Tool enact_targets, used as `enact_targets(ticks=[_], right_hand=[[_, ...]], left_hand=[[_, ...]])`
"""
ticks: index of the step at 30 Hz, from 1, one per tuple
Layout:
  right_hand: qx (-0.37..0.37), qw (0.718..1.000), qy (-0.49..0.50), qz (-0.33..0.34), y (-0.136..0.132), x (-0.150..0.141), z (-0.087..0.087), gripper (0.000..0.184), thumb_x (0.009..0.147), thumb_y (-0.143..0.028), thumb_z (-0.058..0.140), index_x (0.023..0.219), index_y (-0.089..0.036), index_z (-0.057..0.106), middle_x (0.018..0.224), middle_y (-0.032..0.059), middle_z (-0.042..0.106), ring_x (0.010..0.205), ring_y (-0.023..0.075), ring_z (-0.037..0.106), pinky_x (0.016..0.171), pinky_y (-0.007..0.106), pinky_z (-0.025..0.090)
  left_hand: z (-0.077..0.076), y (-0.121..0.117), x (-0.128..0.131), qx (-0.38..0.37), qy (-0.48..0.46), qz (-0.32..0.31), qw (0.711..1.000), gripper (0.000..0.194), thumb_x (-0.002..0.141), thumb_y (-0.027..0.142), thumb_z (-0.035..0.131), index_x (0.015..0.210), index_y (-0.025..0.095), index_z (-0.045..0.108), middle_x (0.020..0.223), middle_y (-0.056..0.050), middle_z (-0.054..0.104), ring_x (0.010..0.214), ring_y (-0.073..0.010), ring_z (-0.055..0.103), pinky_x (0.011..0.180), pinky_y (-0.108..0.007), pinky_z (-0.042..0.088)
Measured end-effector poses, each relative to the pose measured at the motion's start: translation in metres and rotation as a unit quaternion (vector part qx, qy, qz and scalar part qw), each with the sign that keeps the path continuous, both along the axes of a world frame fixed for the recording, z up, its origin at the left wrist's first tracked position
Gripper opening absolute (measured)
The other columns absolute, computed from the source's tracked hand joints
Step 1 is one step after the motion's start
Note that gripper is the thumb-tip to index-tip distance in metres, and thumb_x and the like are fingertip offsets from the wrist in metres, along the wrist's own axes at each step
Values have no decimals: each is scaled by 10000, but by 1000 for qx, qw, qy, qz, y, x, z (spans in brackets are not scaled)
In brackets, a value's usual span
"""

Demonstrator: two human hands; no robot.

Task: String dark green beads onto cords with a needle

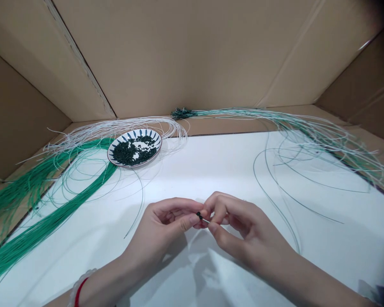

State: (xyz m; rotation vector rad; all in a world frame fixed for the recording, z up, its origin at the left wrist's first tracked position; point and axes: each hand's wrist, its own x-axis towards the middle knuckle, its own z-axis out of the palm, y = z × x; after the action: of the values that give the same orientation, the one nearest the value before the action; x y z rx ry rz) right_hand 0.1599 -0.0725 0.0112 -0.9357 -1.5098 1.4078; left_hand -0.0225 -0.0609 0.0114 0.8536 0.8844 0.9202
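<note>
Both hands meet above the white board, near the middle of the view. Between the thumb and fingers of my left hand (166, 224) is a small cluster of dark beads (199, 215). A short pale strand (206, 221) runs from this cluster to the fingertips of my right hand (243, 226), which pinch it. The strand's other parts are hidden by the fingers or too thin to follow. Farther back on the left, a white plate (113, 161) with blue strokes on its rim holds many loose dark green beads (126, 153).
Long green cords (64, 209) and coiled white cords (96, 126) lie left of and behind the plate. A bundle of green and white strands (243, 111) with dark ends (181, 113) stretches along the back to the right. Cardboard walls (192, 55) enclose the white board (211, 166).
</note>
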Motion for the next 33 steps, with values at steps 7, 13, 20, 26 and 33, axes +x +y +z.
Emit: enact_targets(ticks=[7, 13, 20, 26, 33], right_hand=[[-17, 1000, 9, -3, 0, -2, 1, 243, 820, -93, 578, 655, -216, 448, 840, -13, 573, 792, 149, 553, 725, 273, 433], [-13, 1000, 8, 0, 0, -1, -1, 238, 795, -76, 564, 651, -218, 439, 860, 0, 596, 814, 168, 588, 746, 296, 443], [-9, 1000, -9, 5, 1, -1, 2, 243, 726, -27, 545, 639, -222, 429, 827, -7, 581, 778, 156, 566, 734, 279, 449], [-30, 998, -50, 16, 2, 0, 6, 239, 711, -37, 524, 628, -226, 403, 812, -2, 572, 768, 169, 549, 709, 291, 434], [-84, 995, -32, 44, 4, 3, 9, 213, 764, -108, 557, 641, -223, 427, 793, -7, 564, 751, 163, 529, 679, 287, 404]], left_hand=[[9, 0, 5, 21, 19, 11, 1000, 233, 719, 15, 774, 730, 239, 838, 679, 43, 807, 631, -65, 717, 614, -87, 545], [12, -2, 4, 111, 101, 30, 988, 237, 711, 30, 766, 735, 253, 842, 728, 23, 809, 679, -114, 739, 640, -145, 569], [9, -3, 1, 244, 194, 28, 950, 262, 782, 40, 718, 806, 269, 842, 793, 7, 820, 739, -144, 737, 699, -199, 559], [4, -2, -3, 340, 232, -4, 911, 236, 832, 24, 677, 887, 199, 826, 808, -39, 805, 715, -148, 719, 676, -217, 556], [2, -1, -5, 408, 239, -33, 880, 263, 840, -19, 629, 924, 143, 818, 846, -83, 815, 738, -149, 713, 680, -215, 551]])
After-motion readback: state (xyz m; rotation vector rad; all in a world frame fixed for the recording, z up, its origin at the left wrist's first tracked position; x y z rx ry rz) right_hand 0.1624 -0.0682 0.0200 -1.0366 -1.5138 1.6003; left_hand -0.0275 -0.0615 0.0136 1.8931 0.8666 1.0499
